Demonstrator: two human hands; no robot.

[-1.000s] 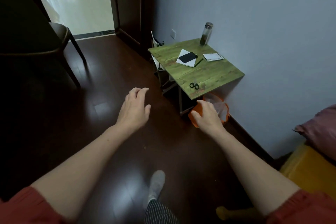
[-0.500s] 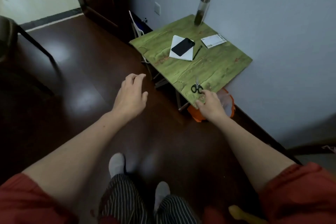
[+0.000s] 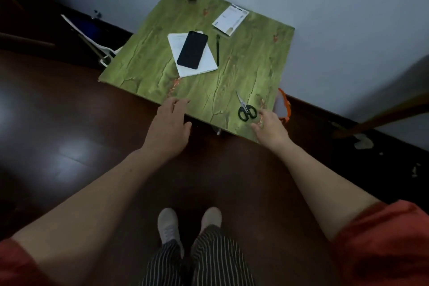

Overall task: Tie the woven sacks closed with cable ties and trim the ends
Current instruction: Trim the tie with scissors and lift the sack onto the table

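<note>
A dark floor (image 3: pixel 69 123) is recorded, with a green wood-grain table (image 3: pixel 243 65) stood on it against a pale wall (image 3: pixel 348 18). The left hand (image 3: pixel 168 127) is held over the table's near edge, fingers loosely spread, nothing gripped. The right hand (image 3: pixel 270 127) is held at the near right corner, fingers relaxed, empty. White paper (image 3: pixel 207 60) is laid mid-table, a black phone (image 3: pixel 192 50) upon it. Black-handled scissors (image 3: pixel 246 109) lie flat just beside the right hand.

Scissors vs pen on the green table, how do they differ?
Place: the scissors lie near the front edge by the right hand; the pen lies mid-table beside the paper. Look: scissors have black loop handles and pale blades; the pen is a thin dark stick. Both lie flat on the table, neither gripped.
</note>
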